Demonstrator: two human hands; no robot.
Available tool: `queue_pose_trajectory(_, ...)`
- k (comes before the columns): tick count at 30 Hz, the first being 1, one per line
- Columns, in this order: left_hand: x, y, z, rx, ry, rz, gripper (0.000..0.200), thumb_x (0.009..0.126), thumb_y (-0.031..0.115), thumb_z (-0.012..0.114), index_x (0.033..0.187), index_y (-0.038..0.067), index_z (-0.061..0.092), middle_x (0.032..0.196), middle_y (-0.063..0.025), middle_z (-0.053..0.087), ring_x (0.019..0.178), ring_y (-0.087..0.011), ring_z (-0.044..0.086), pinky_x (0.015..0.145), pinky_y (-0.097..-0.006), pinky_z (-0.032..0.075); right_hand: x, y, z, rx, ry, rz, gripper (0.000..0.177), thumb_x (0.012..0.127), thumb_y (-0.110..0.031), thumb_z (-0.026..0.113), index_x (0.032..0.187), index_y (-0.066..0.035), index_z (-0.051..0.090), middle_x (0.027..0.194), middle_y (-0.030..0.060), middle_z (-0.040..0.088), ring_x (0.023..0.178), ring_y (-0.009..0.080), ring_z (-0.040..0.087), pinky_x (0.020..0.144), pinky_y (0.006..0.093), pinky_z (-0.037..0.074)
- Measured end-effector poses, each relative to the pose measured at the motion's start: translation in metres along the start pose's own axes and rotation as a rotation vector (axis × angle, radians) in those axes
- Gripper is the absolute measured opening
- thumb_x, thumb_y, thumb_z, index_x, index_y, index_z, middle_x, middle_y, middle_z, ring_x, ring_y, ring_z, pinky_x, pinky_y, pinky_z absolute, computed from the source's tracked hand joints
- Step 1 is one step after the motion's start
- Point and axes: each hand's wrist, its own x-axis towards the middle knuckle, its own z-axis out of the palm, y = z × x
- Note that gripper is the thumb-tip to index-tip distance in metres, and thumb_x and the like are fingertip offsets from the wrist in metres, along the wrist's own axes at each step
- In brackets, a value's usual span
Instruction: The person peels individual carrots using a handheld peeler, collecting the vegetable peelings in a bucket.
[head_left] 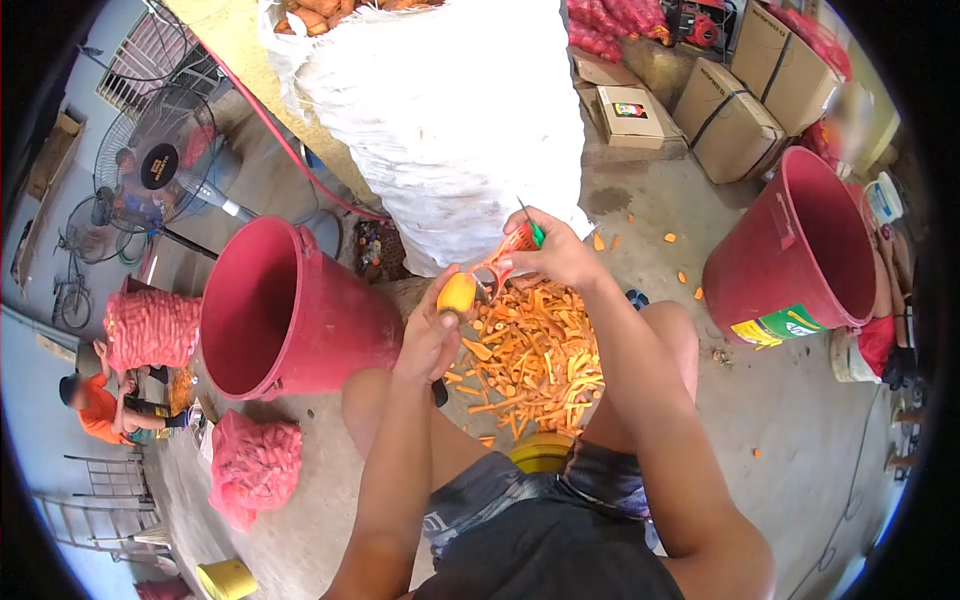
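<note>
My left hand (428, 335) is closed around a carrot (457, 292), its peeled yellow-orange side facing up and a darker end toward me. My right hand (560, 252) grips a red-orange peeler (492, 270), whose head is right at the carrot. A small green-handled tool, apparently a knife (538, 235), also sticks out from the right fingers, with a thin dark tip pointing up. Below both hands, between my legs, a heap of orange peelings and strips (540, 350) covers the floor. The exact contact of blade and carrot is too small to make out.
A tall white sack (450, 110) with carrots (320, 14) at its top stands ahead. Large red bins stand left (350, 320) and right (790, 250). A fan (160, 165), pink mesh bag (255, 465) and seated person (100, 410) are left; cardboard boxes (725, 120) are back right.
</note>
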Motion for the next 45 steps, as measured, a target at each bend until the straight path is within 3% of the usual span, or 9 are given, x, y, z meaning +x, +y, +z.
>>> queue_pose_trajectory(9,-0.001,-0.002,0.004,0.077,-0.047,-0.054,0.094,0.085,0.009,0.089,0.160,-0.001,0.033,0.149,-0.0112,0.054,0.139,-0.0247,0.054,0.119,-0.0405,0.044,-0.007,0.003,0.012,-0.292,-0.067,-0.410,0.040,0.081,-0.005,0.091,0.112,-0.009,0.065,0.097,-0.0019,0.068,0.082,0.0080,0.063,0.067,0.0263,0.054)
queue_pose_trajectory(15,-0.004,0.002,0.005,0.141,-0.081,-0.057,0.099,0.081,0.017,0.091,0.160,-0.003,0.035,0.150,-0.0129,0.055,0.133,-0.0247,0.060,0.112,-0.0426,0.049,0.001,0.007,-0.003,-0.126,0.020,-0.037,0.041,0.082,-0.014,0.093,0.112,-0.011,0.065,0.095,0.0010,0.069,0.084,0.0112,0.062,0.073,0.0305,0.056)
queue_pose_trajectory(20,-0.009,0.005,0.004,0.067,-0.114,-0.087,0.103,0.077,0.017,0.094,0.159,-0.002,0.035,0.141,-0.0123,0.061,0.121,-0.0251,0.066,0.110,-0.0418,0.051,0.014,0.016,-0.015,-0.278,0.069,-0.240,0.040,0.083,-0.015,0.092,0.112,-0.013,0.064,0.096,-0.0013,0.067,0.077,0.0107,0.061,0.055,0.0280,0.053)
queue_pose_trajectory(23,-0.002,0.000,-0.002,0.061,0.007,-0.050,0.100,0.077,0.015,0.094,0.157,-0.002,0.037,0.137,-0.0125,0.063,0.123,-0.0254,0.065,0.110,-0.0414,0.052,-0.004,-0.004,0.002,-0.147,0.029,-0.005,0.041,0.083,-0.011,0.092,0.113,-0.009,0.064,0.100,0.0000,0.070,0.087,0.0087,0.063,0.072,0.0285,0.057)
queue_pose_trajectory(25,0.004,-0.003,-0.007,0.126,0.011,-0.032,0.096,0.075,0.012,0.094,0.154,-0.002,0.039,0.139,-0.0132,0.060,0.126,-0.0260,0.063,0.111,-0.0412,0.053,-0.008,-0.003,0.008,-0.219,-0.088,-0.241,0.044,0.080,-0.011,0.094,0.114,-0.008,0.065,0.104,0.0006,0.070,0.096,0.0105,0.064,0.085,0.0303,0.056)
queue_pose_trajectory(29,0.002,-0.004,0.002,0.154,0.028,-0.025,0.095,0.074,0.011,0.094,0.152,-0.002,0.042,0.143,-0.0136,0.058,0.130,-0.0262,0.061,0.112,-0.0402,0.052,-0.009,-0.001,0.010,-0.266,-0.166,-0.280,0.045,0.078,-0.009,0.094,0.113,-0.008,0.066,0.111,-0.0013,0.069,0.107,0.0129,0.063,0.097,0.0317,0.052)
queue_pose_trajectory(39,-0.009,0.007,-0.007,0.147,-0.117,-0.062,0.101,0.073,0.021,0.097,0.154,-0.004,0.042,0.143,-0.0124,0.059,0.129,-0.0247,0.062,0.112,-0.0411,0.050,0.013,0.013,-0.018,-0.330,0.081,-0.184,0.041,0.081,-0.014,0.093,0.112,-0.009,0.067,0.094,0.0011,0.070,0.085,0.0118,0.063,0.079,0.0317,0.055)
queue_pose_trajectory(43,0.001,0.001,-0.007,0.064,0.001,-0.017,0.100,0.078,0.025,0.095,0.156,-0.002,0.040,0.142,-0.0120,0.060,0.126,-0.0243,0.063,0.106,-0.0402,0.052,-0.002,0.001,0.002,-0.140,0.020,-0.032,0.040,0.082,-0.009,0.092,0.112,-0.007,0.065,0.095,-0.0015,0.070,0.089,0.0093,0.063,0.080,0.0284,0.055)
queue_pose_trajectory(45,0.001,-0.002,-0.004,0.071,0.005,-0.020,0.095,0.080,0.020,0.093,0.155,-0.003,0.041,0.144,-0.0122,0.059,0.131,-0.0241,0.060,0.112,-0.0400,0.048,-0.007,-0.003,0.009,-0.152,-0.112,-0.217,0.041,0.080,-0.009,0.093,0.111,-0.006,0.065,0.098,-0.0007,0.070,0.093,0.0103,0.063,0.085,0.0291,0.054)
